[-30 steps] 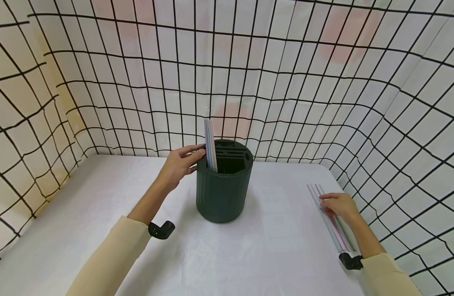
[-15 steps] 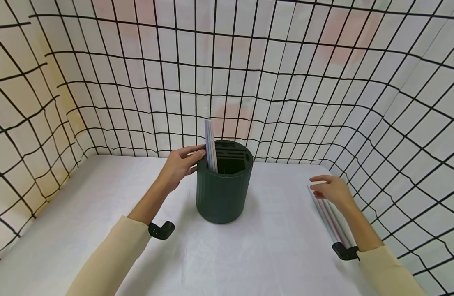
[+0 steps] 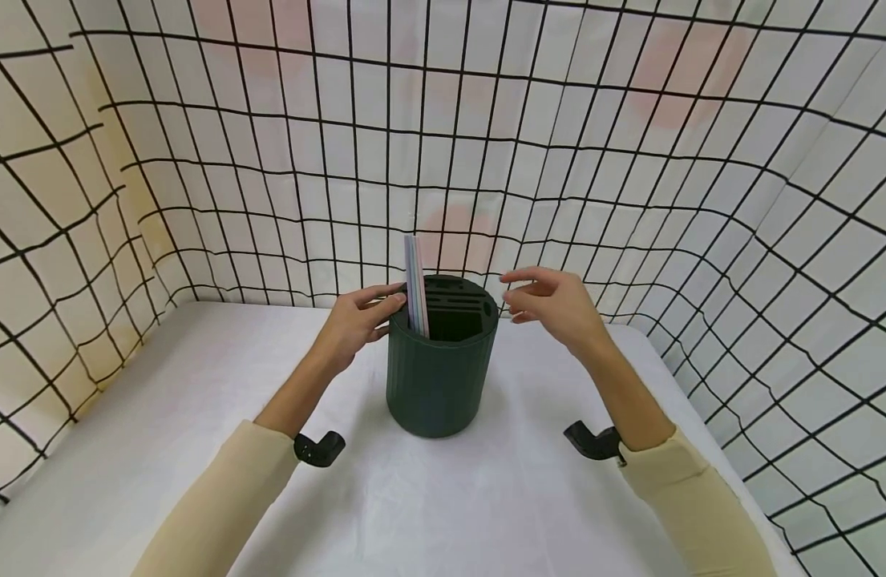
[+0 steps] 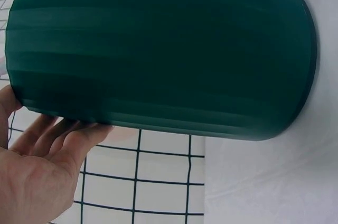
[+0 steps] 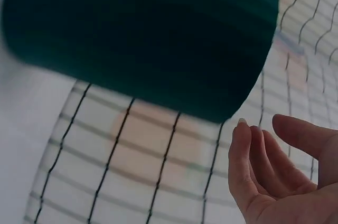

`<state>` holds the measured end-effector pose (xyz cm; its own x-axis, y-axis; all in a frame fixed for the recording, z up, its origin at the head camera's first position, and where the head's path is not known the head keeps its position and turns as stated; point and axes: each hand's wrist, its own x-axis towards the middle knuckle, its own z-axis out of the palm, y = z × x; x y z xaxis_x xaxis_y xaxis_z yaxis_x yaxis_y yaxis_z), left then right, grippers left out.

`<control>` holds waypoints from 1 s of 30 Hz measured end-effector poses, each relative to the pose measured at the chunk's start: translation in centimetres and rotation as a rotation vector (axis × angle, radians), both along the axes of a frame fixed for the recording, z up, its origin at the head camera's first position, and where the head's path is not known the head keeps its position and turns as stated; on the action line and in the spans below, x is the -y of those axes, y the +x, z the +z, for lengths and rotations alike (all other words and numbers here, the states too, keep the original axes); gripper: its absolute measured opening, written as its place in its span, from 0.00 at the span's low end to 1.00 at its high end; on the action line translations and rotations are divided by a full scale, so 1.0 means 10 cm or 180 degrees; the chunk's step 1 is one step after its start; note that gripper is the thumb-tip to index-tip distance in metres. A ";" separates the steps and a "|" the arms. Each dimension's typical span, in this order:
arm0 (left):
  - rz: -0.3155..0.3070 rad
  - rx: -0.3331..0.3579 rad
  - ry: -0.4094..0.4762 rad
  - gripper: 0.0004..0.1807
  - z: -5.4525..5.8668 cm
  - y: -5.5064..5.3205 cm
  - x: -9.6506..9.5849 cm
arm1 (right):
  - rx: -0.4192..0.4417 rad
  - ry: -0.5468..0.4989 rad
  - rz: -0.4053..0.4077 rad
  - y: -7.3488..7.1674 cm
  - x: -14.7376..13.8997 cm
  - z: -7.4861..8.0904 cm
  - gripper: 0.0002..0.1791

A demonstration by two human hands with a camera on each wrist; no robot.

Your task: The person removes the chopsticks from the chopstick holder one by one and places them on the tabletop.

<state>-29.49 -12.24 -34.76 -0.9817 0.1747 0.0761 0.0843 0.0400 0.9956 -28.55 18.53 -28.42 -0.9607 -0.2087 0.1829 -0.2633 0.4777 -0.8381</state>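
Note:
A dark green pen holder (image 3: 438, 385) with ribbed sides stands upright on the white table. Slim pastel sticks (image 3: 417, 288) lean in the left part of its front compartment. My left hand (image 3: 352, 324) grips the holder's left rim, thumb beside the sticks. In the left wrist view, fingers (image 4: 84, 139) of that hand lie against the holder's ribbed side. To the right of the holder, level with its rim, my right hand (image 3: 551, 304) is raised and empty, fingers loosely bent and apart from the holder. Its fingers (image 5: 240, 155) show with nothing between them in the right wrist view.
Black wire grid panels (image 3: 341, 184) enclose the table on the back and both sides. A white tabletop (image 3: 443, 513) lies in front of the holder. The right forearm covers the spot where loose sticks lay earlier.
My right hand has left the loose sticks at the right and moved left and up to beside the holder. The left hand stays at the holder's rim.

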 end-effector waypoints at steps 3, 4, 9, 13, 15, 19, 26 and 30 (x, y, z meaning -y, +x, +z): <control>-0.0012 -0.0003 -0.0012 0.27 0.00 0.00 0.00 | -0.0027 -0.0115 0.0213 0.00 0.28 0.10 0.18; -0.0009 0.0005 -0.0013 0.26 0.00 0.00 0.00 | -0.0028 -0.0145 0.0267 0.00 0.36 0.13 0.18; -0.0022 0.0004 -0.0026 0.26 0.01 -0.01 0.00 | -0.0111 -0.0244 0.0490 -0.01 0.69 0.14 0.18; -0.0027 0.0000 -0.0032 0.26 0.00 -0.02 0.00 | -0.0191 -0.0269 0.0522 -0.03 0.83 0.05 0.17; -0.0038 0.0001 -0.0031 0.26 -0.01 -0.03 0.00 | -0.0207 -0.0288 0.0503 -0.04 0.86 -0.01 0.16; -0.0061 -0.0010 -0.0050 0.26 -0.01 -0.03 -0.01 | -0.0243 -0.0283 0.0463 -0.05 0.88 -0.09 0.14; -0.0049 -0.0021 -0.0066 0.26 0.00 -0.03 0.00 | -0.0365 -0.0127 0.0455 -0.06 0.93 -0.12 0.12; -0.0033 -0.0014 -0.0055 0.26 0.00 -0.02 0.00 | -0.0368 -0.0056 0.0471 -0.06 0.93 -0.13 0.11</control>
